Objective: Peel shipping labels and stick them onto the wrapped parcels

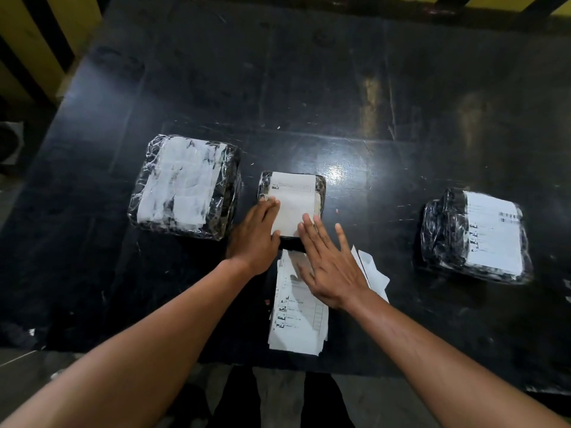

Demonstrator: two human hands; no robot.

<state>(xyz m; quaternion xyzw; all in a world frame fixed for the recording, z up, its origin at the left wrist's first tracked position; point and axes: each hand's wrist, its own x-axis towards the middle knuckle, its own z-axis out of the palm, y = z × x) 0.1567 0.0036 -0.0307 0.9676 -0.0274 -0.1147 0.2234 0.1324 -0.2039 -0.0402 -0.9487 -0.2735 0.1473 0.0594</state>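
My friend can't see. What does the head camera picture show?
Two flat hands, left hand and right hand, press a white label onto the middle parcel on a black table. Two more wrapped parcels flank it; loose label sheets lie nearer.

Three wrapped parcels; two hands; one label stack.

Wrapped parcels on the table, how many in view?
3. A large plastic-wrapped black parcel at left, a small plastic-wrapped black parcel in the middle under both hands' fingers, and a labelled plastic-wrapped black parcel at right. None appears hidden.
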